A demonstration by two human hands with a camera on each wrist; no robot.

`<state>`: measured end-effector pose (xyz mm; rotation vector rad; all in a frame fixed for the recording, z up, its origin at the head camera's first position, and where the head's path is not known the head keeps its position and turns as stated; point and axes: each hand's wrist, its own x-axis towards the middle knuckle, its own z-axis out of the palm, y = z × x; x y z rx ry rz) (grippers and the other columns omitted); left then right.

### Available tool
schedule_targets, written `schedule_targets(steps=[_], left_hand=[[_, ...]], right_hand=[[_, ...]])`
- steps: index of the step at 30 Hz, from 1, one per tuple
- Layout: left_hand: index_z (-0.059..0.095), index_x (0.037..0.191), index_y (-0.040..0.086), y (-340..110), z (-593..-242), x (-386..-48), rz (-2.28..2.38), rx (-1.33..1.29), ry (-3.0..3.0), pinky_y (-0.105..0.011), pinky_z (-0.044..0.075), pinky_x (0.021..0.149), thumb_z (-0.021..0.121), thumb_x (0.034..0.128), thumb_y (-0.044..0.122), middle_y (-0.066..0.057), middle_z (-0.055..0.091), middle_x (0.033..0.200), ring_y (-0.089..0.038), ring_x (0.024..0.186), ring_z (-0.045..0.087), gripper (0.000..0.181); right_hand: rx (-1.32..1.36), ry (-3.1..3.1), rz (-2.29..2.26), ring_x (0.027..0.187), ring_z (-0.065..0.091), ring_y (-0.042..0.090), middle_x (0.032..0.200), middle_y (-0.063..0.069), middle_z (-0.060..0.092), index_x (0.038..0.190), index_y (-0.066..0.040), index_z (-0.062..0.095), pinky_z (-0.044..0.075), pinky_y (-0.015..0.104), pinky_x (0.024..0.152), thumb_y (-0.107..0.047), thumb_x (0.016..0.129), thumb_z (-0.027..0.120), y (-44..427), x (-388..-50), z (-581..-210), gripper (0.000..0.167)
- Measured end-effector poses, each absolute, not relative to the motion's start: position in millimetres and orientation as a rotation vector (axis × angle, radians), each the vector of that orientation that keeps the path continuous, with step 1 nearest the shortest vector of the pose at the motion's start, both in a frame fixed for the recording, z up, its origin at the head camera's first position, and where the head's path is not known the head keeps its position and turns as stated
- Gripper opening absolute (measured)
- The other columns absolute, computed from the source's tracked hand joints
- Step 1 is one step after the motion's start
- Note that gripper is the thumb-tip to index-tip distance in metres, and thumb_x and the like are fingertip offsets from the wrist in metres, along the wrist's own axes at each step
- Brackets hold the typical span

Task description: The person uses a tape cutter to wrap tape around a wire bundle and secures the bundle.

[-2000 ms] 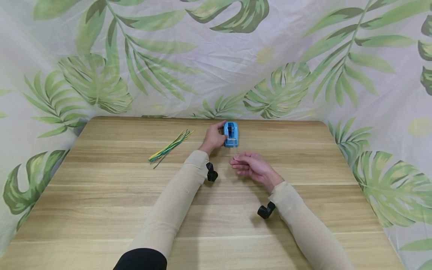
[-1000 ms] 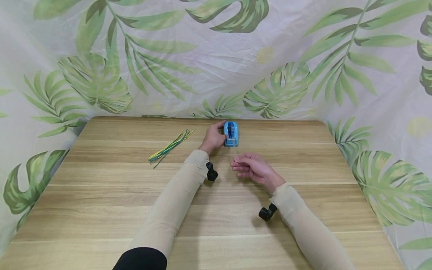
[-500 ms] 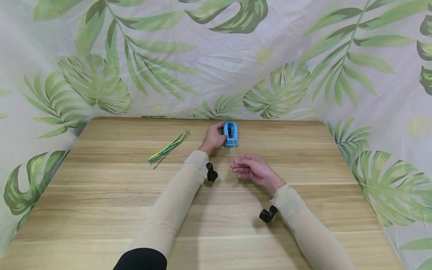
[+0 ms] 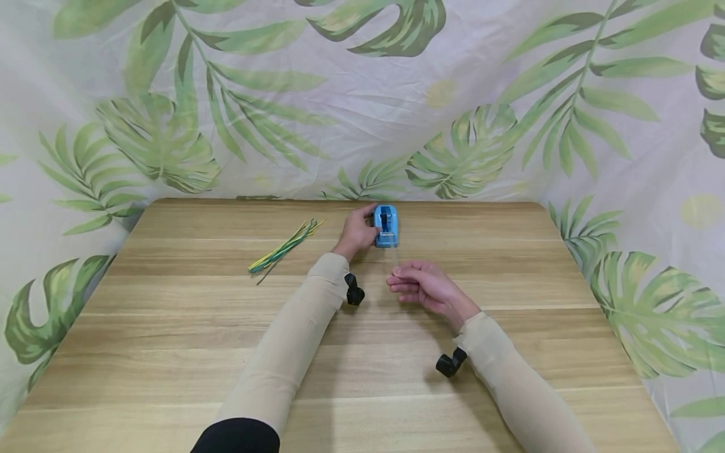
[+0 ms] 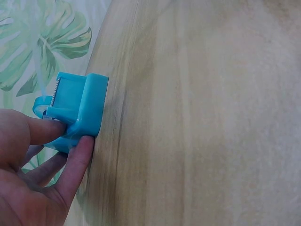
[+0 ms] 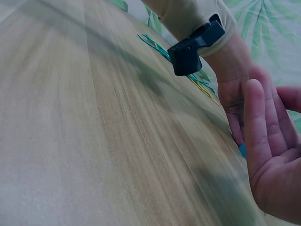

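Near the table's back edge stands a blue tape dispenser (image 4: 387, 225), whose toothed cutter shows in the left wrist view. My left hand (image 4: 358, 233) grips it from its left side, with the thumb and fingers (image 5: 77, 162) against its body. A strip of clear tape (image 4: 394, 255) runs from the dispenser's front toward me. My right hand (image 4: 426, 286) pinches the tape's end between thumb and index finger, the other fingers loosely bent. In the right wrist view that pinch is mostly hidden behind the hand (image 6: 275, 136).
A loose bundle of yellow and green twist ties (image 4: 283, 250) lies on the wooden table (image 4: 170, 327), left of my left hand. Behind the table hangs a leaf-patterned cloth (image 4: 362, 100). Small black cameras (image 4: 447, 363) are strapped to both wrists.
My right hand has drawn back slightly toward me with the tape's end, and the strip looks a little longer. My left hand still holds the dispenser in place.
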<state>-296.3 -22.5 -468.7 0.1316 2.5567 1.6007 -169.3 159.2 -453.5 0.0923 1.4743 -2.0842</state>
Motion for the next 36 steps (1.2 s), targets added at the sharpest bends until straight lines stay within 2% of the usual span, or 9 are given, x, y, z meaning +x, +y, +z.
schedule_targets(steps=[4, 7, 12, 25, 36], left_hand=[[0.047, 0.151, 0.014, -23, -469, -296, 1.595, 0.125, 2.565, -0.029, 0.057, 0.065, 0.066, 0.0917, -0.005, -0.014, 0.051, 0.147, -0.029, 0.12, 0.055, 0.065], [0.047, 0.151, 0.014, -23, -469, -296, 1.6, 0.124, 2.561, -0.029, 0.057, 0.066, 0.066, 0.0916, -0.006, -0.013, 0.05, 0.148, -0.028, 0.121, 0.054, 0.066], [0.047, 0.151, 0.013, -23, -469, -296, 1.607, 0.131, 2.555, -0.029, 0.057, 0.066, 0.066, 0.0914, -0.006, -0.013, 0.049, 0.149, -0.029, 0.122, 0.054, 0.066], [0.046, 0.151, 0.01, -23, -471, -297, 1.631, 0.141, 2.54, -0.03, 0.058, 0.067, 0.066, 0.0902, -0.008, -0.014, 0.049, 0.149, -0.031, 0.125, 0.051, 0.067], [0.045, 0.152, 0.013, -23, -470, -296, 1.641, 0.128, 2.516, -0.031, 0.058, 0.067, 0.066, 0.0911, -0.007, -0.013, 0.048, 0.15, -0.03, 0.125, 0.051, 0.068]], right_hand=[[0.093, 1.475, -2.086, 0.076, 0.073, 0.013, 0.089, 0.009, 0.076, 0.111, 0.007, 0.06, 0.059, 0.028, 0.064, -0.003, 0.103, 0.053, 158, -167, -453, 0.015], [0.08, 1.472, -2.084, 0.077, 0.073, 0.013, 0.088, 0.008, 0.076, 0.105, 0.002, 0.065, 0.059, 0.027, 0.064, -0.003, 0.103, 0.053, 159, -167, -453, 0.013], [0.076, 1.459, -2.08, 0.077, 0.073, 0.012, 0.088, 0.007, 0.076, 0.094, -0.007, 0.068, 0.059, 0.027, 0.064, -0.004, 0.104, 0.052, 160, -165, -454, 0.019], [0.055, 1.442, -2.082, 0.075, 0.073, 0.012, 0.088, 0.008, 0.076, 0.093, -0.007, 0.068, 0.059, 0.028, 0.063, -0.002, 0.103, 0.052, 159, -162, -454, 0.02], [0.064, 1.46, -2.067, 0.074, 0.073, 0.012, 0.088, 0.009, 0.076, 0.102, 0.0, 0.065, 0.059, 0.028, 0.063, -0.001, 0.102, 0.053, 160, -158, -455, 0.013]])
